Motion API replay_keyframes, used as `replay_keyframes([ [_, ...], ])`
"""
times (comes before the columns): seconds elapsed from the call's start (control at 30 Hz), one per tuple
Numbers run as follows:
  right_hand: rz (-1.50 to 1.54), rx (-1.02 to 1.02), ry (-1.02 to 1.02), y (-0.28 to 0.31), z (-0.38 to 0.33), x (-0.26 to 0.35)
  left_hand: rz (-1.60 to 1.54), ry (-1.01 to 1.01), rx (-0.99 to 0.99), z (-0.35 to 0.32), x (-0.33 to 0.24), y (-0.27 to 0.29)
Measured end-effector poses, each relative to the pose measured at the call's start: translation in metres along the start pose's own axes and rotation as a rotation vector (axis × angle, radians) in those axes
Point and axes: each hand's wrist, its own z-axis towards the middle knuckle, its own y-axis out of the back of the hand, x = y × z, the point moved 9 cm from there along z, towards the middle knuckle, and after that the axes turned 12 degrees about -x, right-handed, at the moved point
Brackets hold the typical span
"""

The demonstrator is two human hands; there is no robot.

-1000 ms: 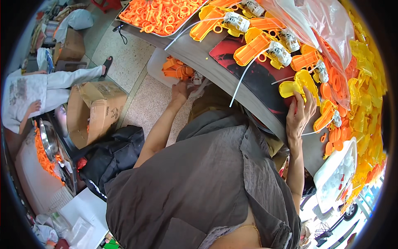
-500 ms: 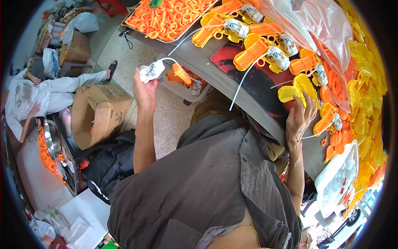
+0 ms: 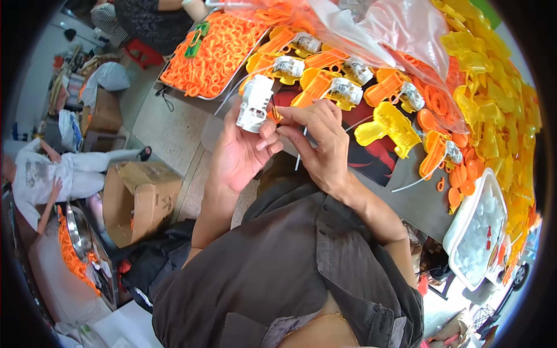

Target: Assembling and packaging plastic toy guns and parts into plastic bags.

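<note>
Left hand (image 3: 241, 153) closed around a white plastic part (image 3: 255, 103), raised above the near table edge (image 3: 406, 200). Right hand (image 3: 322, 142) just beside it, fingertips pinched at the part's lower corner; contents of the pinch not discernible. Brown cardboard box (image 3: 142, 200) open on the floor, lower left. Clear plastic bags (image 3: 400, 26) over orange pieces, top. White tub (image 3: 478, 235) at right.

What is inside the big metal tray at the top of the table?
The metal tray is heaped with small orange plastic rings, with a green plastic piece lying on top near its far end. The rings cover the tray's bottom, so anything underneath them cannot be seen.
</note>
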Motion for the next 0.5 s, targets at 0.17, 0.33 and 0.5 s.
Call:
replay_keyframes([
  [0.17, -0.034, -0.146, -0.094, 0.023, -0.008, -0.018, -0.165, 0.127, 0.088, 0.008, 0.015, -0.029],
  [0.33, -0.082, -0.1, 0.167, 0.031, 0.0, -0.006, -0.26, 0.265, 0.165, 0.008, 0.027, -0.044],
  [0.5, -0.014, -0.101, 0.267, 0.037, 0.007, -0.007, -0.353, 0.392, 0.172, 0.001, 0.035, -0.053],
])
